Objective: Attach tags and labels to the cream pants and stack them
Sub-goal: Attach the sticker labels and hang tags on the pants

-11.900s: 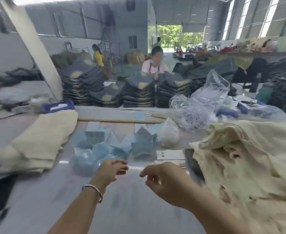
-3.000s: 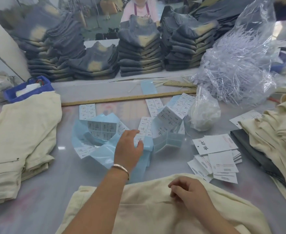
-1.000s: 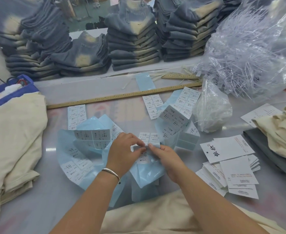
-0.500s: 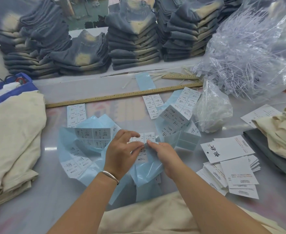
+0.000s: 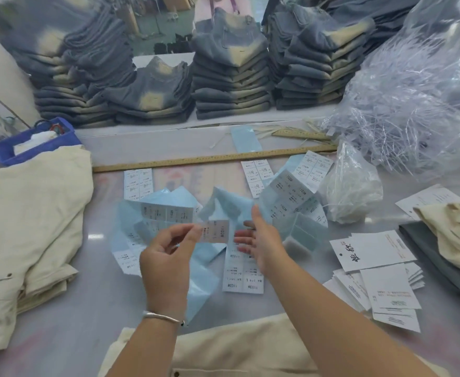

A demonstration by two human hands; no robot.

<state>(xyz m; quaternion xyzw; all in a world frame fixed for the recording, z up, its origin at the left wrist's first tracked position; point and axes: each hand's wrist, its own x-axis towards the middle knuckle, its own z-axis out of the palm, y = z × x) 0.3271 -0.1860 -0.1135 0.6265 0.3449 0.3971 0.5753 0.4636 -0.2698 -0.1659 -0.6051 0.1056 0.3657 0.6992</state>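
Observation:
My left hand pinches a small white sticker label and holds it up above the light blue backing sheets. Just right of the label my right hand hovers with fingers spread and holds nothing. One pair of cream pants lies across the near edge under my forearms. Folded cream pants are stacked at the left, and more cream pants are heaped at the right. Sheets of printed labels lie under my hands. White hang tags lie fanned at the right.
A long wooden ruler crosses the table behind the labels. Stacks of grey-blue jeans line the far side. A blue bin stands at the left. A large clear bag of plastic fasteners and a smaller bag sit at the right.
My left hand has peeled one label off its sheet and lifted it. My right hand has let go of the sheet and opened, and the sheet now lies flat below.

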